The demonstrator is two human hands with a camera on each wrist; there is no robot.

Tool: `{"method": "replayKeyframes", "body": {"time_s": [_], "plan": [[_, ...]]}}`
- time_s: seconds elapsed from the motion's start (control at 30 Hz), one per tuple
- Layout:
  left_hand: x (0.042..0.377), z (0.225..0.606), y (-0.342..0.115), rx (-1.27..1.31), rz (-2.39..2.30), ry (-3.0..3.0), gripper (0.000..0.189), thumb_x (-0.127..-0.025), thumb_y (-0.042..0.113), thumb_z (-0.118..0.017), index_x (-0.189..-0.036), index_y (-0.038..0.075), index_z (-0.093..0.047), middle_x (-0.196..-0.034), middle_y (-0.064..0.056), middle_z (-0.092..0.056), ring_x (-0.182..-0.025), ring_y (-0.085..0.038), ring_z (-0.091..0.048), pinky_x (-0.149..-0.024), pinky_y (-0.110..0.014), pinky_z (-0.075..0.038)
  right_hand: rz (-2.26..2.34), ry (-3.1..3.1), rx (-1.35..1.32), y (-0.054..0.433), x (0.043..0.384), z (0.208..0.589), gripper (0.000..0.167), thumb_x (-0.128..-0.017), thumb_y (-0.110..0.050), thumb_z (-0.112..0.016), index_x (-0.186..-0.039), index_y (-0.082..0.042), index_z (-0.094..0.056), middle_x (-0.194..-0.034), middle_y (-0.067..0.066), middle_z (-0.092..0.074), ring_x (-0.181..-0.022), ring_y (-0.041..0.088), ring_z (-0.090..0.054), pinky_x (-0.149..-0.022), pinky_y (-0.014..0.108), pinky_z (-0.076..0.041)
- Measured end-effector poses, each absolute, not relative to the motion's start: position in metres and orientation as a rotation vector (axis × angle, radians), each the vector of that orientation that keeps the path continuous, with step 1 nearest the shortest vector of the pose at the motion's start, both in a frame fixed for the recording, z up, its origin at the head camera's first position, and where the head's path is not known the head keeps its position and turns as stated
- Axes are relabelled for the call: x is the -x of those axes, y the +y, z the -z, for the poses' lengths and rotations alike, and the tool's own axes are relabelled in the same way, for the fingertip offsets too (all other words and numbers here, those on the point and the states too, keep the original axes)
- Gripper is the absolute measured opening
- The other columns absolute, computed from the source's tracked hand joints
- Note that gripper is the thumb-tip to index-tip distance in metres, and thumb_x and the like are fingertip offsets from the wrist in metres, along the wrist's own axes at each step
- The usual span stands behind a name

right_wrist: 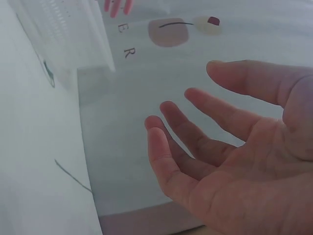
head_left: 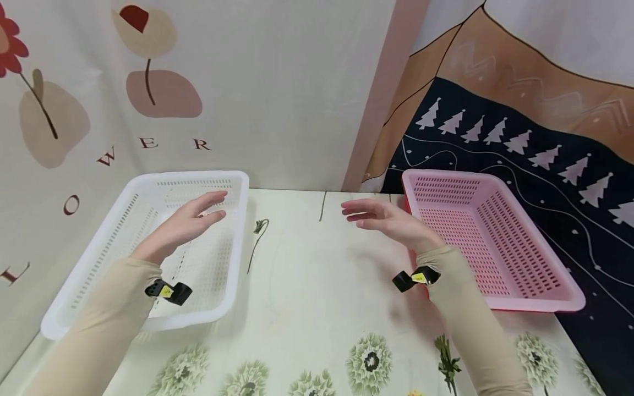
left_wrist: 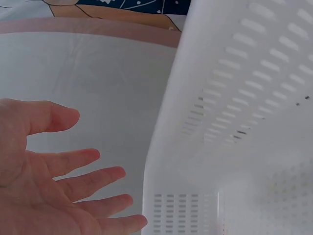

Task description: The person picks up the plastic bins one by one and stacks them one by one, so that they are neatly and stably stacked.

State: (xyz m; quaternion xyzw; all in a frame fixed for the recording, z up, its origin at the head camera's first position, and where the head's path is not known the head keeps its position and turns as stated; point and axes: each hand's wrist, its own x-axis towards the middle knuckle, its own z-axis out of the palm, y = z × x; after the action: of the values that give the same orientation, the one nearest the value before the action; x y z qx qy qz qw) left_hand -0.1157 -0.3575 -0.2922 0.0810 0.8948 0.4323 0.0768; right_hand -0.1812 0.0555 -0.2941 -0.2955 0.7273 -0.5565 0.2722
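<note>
My left hand [head_left: 185,223] hovers over the white plastic basket [head_left: 236,247], its fingers spread and relaxed, holding nothing. In the left wrist view the same hand [left_wrist: 63,181] shows its palm and separate fingertips beside the basket's perforated wall [left_wrist: 181,122]. Toward the right, my right hand [head_left: 391,220] is raised at the left edge of the pink basket [head_left: 535,242], fingers loosely bent with nothing between them. The right wrist view shows that hand [right_wrist: 220,137] with a gap between thumb and fingers. No objects are visible inside either basket.
Both baskets stand on a table with a pale flower-print cover [head_left: 297,286]. Behind it hangs a light cloth printed with flowers and letters [head_left: 277,93]. A dark cloth with tree shapes [head_left: 495,137] hangs along the right side.
</note>
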Motion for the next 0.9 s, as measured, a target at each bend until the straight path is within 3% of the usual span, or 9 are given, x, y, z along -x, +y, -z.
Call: {"method": "replayKeyframes", "body": {"time_s": [0.73, 0.9], "plan": [[0.094, 0.300, -0.406, -0.134, -1.275, 2.700, 0.060, -0.103, 0.021, -0.045, -0.151, -0.004, -0.018, -0.149, -0.033, -0.024, -0.137, -0.051, -0.018, -0.102, -0.067, -0.023, 1.537, 1.836, 0.772, 0.008, 0.177, 0.330, 0.045, -0.097, -0.005, -0.054, -0.141, -0.003, -0.047, -0.139, 0.013, -0.049, -0.128, 0.030, -0.046, -0.107, 0.041, -0.035], [0.089, 0.299, -0.415, -0.116, -1.266, 2.719, 0.060, -0.104, 0.021, -0.044, -0.150, -0.006, -0.017, -0.148, -0.035, -0.024, -0.135, -0.053, -0.018, -0.101, -0.068, -0.024, 1.558, 1.813, 0.745, -0.004, 0.176, 0.339, 0.045, -0.096, -0.005, -0.054, -0.140, 0.000, -0.046, -0.137, 0.014, -0.051, -0.128, 0.035, -0.045, -0.106, 0.039, -0.037]]}}
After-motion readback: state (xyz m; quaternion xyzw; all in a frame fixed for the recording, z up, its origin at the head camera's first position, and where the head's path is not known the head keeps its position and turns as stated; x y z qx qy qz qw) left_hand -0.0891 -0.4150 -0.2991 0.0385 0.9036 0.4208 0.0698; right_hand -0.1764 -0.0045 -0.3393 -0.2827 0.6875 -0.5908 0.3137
